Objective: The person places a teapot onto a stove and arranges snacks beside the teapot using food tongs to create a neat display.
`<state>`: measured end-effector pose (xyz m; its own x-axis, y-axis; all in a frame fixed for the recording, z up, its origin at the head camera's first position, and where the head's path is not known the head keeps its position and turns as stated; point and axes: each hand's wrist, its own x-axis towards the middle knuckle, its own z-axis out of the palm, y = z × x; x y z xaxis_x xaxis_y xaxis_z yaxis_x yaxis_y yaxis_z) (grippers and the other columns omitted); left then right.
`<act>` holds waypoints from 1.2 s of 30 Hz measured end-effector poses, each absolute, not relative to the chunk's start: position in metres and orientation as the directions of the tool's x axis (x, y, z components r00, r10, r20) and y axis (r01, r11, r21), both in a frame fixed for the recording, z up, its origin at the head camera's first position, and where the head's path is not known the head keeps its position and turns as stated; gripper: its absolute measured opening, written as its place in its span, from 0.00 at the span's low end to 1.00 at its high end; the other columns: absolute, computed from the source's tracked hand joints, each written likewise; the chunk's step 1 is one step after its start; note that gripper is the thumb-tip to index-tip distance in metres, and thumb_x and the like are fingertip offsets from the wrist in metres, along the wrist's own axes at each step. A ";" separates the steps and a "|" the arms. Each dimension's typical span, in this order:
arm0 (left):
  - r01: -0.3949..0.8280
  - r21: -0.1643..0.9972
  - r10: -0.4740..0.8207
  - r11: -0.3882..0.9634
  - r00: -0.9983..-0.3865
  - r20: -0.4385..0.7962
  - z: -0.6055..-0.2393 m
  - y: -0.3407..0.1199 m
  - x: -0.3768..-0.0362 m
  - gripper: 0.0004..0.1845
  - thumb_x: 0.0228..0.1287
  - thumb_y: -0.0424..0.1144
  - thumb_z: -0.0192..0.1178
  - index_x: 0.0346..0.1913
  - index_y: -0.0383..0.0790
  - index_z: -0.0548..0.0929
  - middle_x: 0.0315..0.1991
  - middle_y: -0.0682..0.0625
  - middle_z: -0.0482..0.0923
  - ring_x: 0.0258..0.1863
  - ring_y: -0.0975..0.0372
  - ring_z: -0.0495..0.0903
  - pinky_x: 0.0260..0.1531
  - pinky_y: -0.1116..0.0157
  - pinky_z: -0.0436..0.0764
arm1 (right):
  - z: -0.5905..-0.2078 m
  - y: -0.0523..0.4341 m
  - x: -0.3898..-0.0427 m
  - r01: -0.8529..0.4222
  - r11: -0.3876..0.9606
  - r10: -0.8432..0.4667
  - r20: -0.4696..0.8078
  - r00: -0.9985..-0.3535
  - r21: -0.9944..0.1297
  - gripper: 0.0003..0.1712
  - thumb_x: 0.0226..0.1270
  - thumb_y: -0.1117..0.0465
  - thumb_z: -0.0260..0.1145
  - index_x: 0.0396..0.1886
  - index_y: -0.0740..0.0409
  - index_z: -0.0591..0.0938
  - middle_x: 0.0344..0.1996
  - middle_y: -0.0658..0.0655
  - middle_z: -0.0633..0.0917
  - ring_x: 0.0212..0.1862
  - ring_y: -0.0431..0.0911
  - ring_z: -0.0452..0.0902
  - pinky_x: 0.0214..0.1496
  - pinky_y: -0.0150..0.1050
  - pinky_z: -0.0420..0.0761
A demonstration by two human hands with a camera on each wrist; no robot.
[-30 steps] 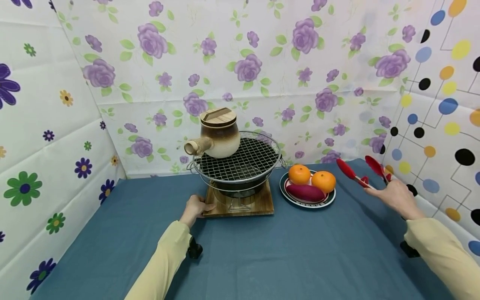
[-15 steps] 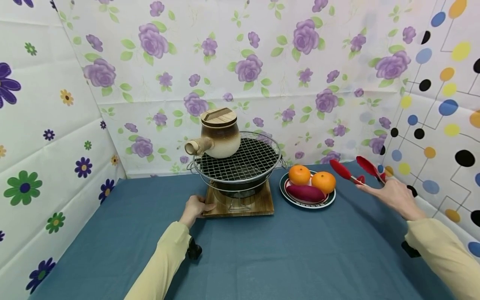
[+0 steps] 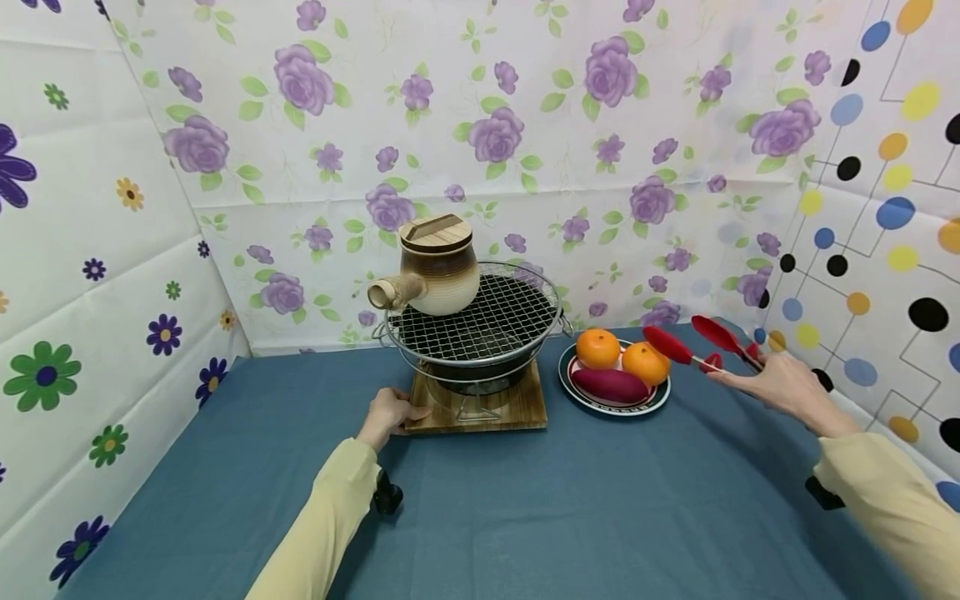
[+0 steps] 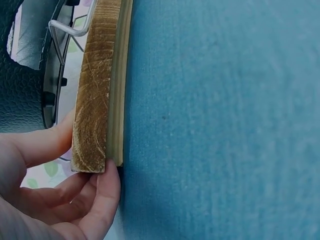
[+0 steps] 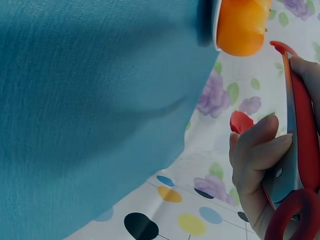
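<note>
Left hand is pinching the wooden board's front-left corner, near the worktop's far edge. Right hand is gripping red tongs, tips spread, beside the oranges near the far-right corner; wrist view is cropping the tongs.

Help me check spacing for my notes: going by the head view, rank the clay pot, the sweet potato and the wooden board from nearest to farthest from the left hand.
1. Wooden board: the left hand grips its near-left corner.
2. Clay pot: on the grill's left side, above and behind.
3. Sweet potato: on the plate, right of the board.
</note>
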<state>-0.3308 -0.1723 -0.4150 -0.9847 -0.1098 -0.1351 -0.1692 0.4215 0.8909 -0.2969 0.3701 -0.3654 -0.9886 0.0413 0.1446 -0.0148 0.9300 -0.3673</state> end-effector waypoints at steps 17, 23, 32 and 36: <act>-0.172 0.884 -0.114 0.435 -0.984 -0.135 -0.413 -0.172 -0.331 0.27 0.48 0.33 0.70 0.16 0.45 0.57 0.10 0.52 0.55 0.10 0.63 0.58 0.18 0.60 0.75 | -0.353 0.362 -0.292 -0.058 0.913 -0.027 0.082 -0.996 -0.403 0.36 0.49 0.31 0.61 0.25 0.62 0.73 0.09 0.53 0.68 0.13 0.47 0.69 0.16 0.39 0.67; -0.160 0.893 -0.104 0.420 -0.986 -0.128 -0.413 -0.172 -0.330 0.29 0.49 0.32 0.69 0.14 0.46 0.55 0.09 0.52 0.54 0.09 0.63 0.57 0.16 0.61 0.72 | -0.350 0.359 -0.292 -0.085 0.917 -0.062 0.071 -0.995 -0.389 0.33 0.50 0.32 0.62 0.20 0.60 0.70 0.08 0.52 0.67 0.13 0.46 0.70 0.15 0.38 0.67; -0.153 0.894 -0.100 0.422 -0.988 -0.121 -0.414 -0.173 -0.330 0.28 0.49 0.32 0.69 0.15 0.46 0.55 0.09 0.53 0.54 0.09 0.63 0.57 0.17 0.61 0.74 | -0.349 0.357 -0.292 -0.106 0.923 -0.094 0.050 -0.994 -0.369 0.33 0.49 0.32 0.63 0.17 0.58 0.70 0.08 0.51 0.67 0.12 0.46 0.68 0.14 0.36 0.63; -0.159 0.895 -0.101 0.418 -0.987 -0.128 -0.414 -0.173 -0.331 0.28 0.49 0.32 0.68 0.14 0.46 0.55 0.09 0.52 0.54 0.09 0.63 0.57 0.18 0.60 0.75 | -0.349 0.356 -0.292 -0.109 0.926 -0.099 0.046 -0.994 -0.361 0.32 0.50 0.32 0.62 0.17 0.58 0.70 0.08 0.51 0.67 0.11 0.46 0.67 0.14 0.36 0.63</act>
